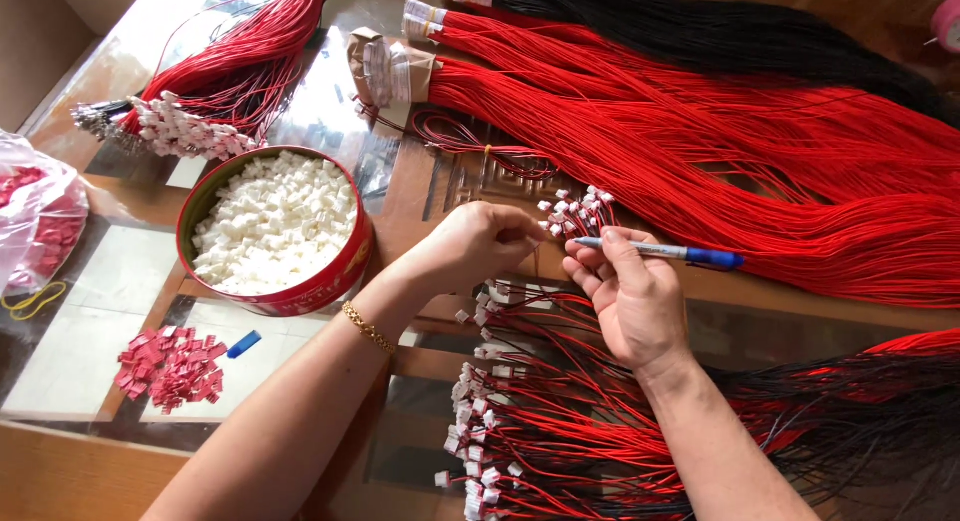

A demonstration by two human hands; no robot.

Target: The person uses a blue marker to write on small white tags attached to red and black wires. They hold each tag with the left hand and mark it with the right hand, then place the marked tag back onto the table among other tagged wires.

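Surface: I'm over a glass-topped wooden table [130, 271], wire bundles spread across most of it.
Left hand: my left hand [478, 243] is curled shut, fingertips pinching something tiny near the connector ends; what exactly is between them, I can't make out.
Right hand: my right hand [630, 296] grips a blue-capped pen [665, 251] between thumb and fingers, and a small bunch of red wires with white connectors [577, 213] fans out just above it, towards the far edge.
Tin: a round red tin of white connector housings [275, 229] sits just left of my left wrist, near the left edge.
Near edge: finished red leads with white plugs [500, 421] lie piled under my forearms.
Far side: long red wire hanks [700, 131] and a black wire hank [740, 36] run to the right edge.
Left corner: a heap of red housings [170, 369] lies there with a small blue cap [243, 344] beside it.
Risk: my left elbow could nudge the tin and spill it; the pen tip could snag the bunch and pull a wire loose.
Hidden: the pinch point is covered by my own knuckles; the pink bag [35, 216] at the left edge is cut off.
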